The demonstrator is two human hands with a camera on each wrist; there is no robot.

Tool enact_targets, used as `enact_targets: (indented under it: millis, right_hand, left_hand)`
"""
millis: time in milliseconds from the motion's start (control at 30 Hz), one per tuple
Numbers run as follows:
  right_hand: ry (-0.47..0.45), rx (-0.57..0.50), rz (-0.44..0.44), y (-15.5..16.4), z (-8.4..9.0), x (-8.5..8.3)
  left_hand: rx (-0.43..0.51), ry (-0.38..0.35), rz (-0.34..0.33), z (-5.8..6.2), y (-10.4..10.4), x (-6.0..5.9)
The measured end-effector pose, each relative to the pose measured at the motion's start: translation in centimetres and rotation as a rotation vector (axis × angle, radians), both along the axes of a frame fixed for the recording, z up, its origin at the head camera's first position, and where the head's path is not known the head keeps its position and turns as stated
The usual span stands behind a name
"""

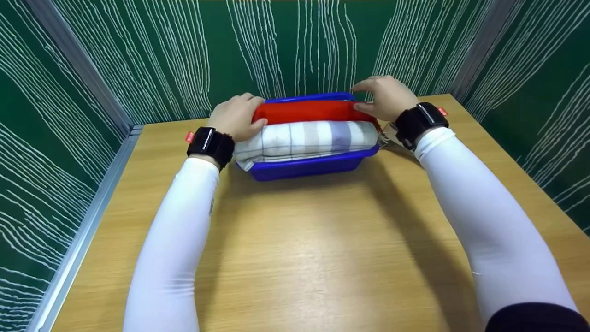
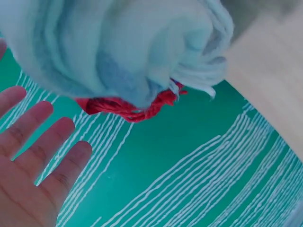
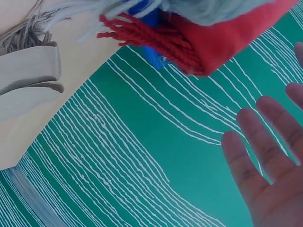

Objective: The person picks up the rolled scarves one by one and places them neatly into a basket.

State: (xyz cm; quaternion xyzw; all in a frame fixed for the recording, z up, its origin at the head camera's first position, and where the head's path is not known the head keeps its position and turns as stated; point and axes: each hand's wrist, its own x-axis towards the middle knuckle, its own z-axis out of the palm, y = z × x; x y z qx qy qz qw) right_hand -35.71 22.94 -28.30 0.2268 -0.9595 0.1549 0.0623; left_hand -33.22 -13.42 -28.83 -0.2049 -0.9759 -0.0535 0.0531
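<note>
A blue plastic bin (image 1: 304, 168) stands at the far middle of the wooden table. It holds a folded white and grey striped cloth (image 1: 309, 138) in front and a folded red cloth (image 1: 304, 112) behind it. My left hand (image 1: 236, 115) rests against the red cloth's left end, and my right hand (image 1: 385, 97) lies at its right end by the bin's back rim. In the left wrist view the left hand's fingers (image 2: 33, 156) are straight and spread beside the pale cloth (image 2: 118, 42). In the right wrist view the right hand's fingers (image 3: 270, 165) are also straight, apart from the red fringe (image 3: 142, 40).
A beige fringed cloth (image 3: 28, 80) lies on the table just right of the bin, partly hidden by my right wrist (image 1: 419, 121). Green panels with white lines (image 1: 152, 50) wall the table at the back and on both sides. The wooden tabletop (image 1: 304, 249) stretches toward me.
</note>
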Motion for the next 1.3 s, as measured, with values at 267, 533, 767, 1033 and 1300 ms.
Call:
enact_targets:
  millis: [267, 533, 767, 1033, 1300]
  right_hand:
    - [0.056, -0.018, -0.023, 0.9, -0.7, 0.7]
    - [0.100, -0.066, -0.052, 2.1, -1.2, 1.8]
    - [0.120, -0.108, -0.071, 3.1, -2.2, 2.1]
    - [0.146, -0.152, -0.065, 4.1, -3.1, 2.8]
    - [0.171, -0.176, -0.068, 4.7, -3.9, 3.5]
  left_hand:
    - [0.019, 0.027, -0.012, -0.5, 0.5, 0.8]
    - [0.012, 0.084, -0.009, -0.9, 1.3, 1.7]
    - [0.020, 0.129, -0.047, -1.6, 1.9, 2.6]
    - [0.035, 0.174, -0.084, -2.8, 2.5, 3.4]
    - [0.052, 0.220, -0.131, -3.7, 3.4, 4.2]
